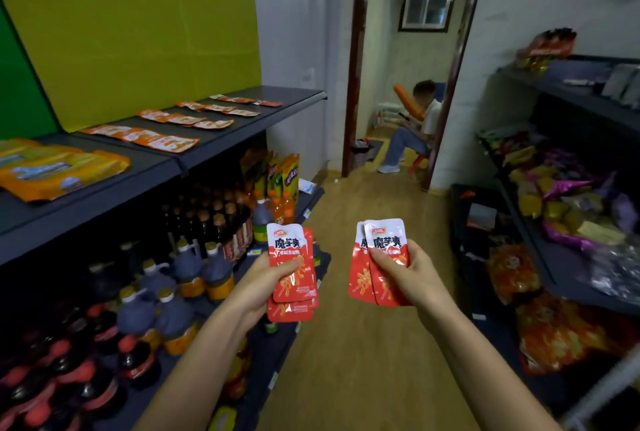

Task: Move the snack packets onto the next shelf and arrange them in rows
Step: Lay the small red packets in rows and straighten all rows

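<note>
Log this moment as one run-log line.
left hand: grips red packet stack | right hand: grips red packet pair | shelf: orange packets lie in rows

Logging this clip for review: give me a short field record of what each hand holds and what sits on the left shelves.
left hand: grips a fanned stack of red-and-white snack packets
right hand: grips two overlapping packets of the same kind
upper left shelf: orange packets lying flat in rows
below it: dark bottles
background: seated person beyond the doorway
</note>
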The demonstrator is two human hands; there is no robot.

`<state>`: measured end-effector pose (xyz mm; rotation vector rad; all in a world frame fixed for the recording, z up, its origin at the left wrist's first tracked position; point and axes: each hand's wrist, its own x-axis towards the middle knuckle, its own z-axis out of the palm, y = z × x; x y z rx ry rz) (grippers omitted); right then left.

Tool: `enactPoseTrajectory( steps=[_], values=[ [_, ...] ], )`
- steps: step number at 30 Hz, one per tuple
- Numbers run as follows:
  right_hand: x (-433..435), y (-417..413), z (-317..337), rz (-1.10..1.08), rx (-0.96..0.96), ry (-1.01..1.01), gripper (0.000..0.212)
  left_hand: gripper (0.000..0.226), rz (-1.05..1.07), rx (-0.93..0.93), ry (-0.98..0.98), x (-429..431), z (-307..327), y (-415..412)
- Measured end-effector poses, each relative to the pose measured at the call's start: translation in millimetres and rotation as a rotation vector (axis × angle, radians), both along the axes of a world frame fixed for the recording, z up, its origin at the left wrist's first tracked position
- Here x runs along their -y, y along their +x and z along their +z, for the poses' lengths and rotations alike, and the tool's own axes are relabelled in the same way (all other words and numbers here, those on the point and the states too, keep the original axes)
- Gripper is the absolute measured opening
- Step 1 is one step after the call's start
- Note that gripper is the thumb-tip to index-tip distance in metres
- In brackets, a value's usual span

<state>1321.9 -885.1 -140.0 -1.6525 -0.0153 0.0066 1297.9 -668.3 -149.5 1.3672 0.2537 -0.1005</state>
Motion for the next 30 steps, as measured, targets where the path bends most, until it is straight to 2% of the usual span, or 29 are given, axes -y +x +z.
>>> enactPoseTrajectory(
  steps=[5,9,12,17,22,28,30],
  values=[
    [9,81,-6,0.056,-0.031,0.034,0.033,0.029,0.068,-0.042,0.0,10,-5,77],
    [6,144,-19,0.097,-0.053,0.062,0.029,0.016,0.098,-0.06,-0.013,20,-14,141],
    [-3,197,-23,0.123,-0.05,0.078,0.026,0.023,0.093,-0.052,0.012,21,-18,196],
    [-22,294,-11,0.166,-0.034,0.085,0.023,0.021,0.09,-0.007,0.0,10,-6,294],
    [-38,393,5,0.187,0.023,0.1,0.022,0.032,0.062,0.039,0.006,-1,9,394],
    [-54,483,10,0.229,0.035,0.092,0.03,0.023,-0.019,0.092,0.046,3,19,475],
    [-59,514,6,0.221,0.049,0.091,0.03,0.028,-0.004,0.093,0.046,3,20,500]
  ],
)
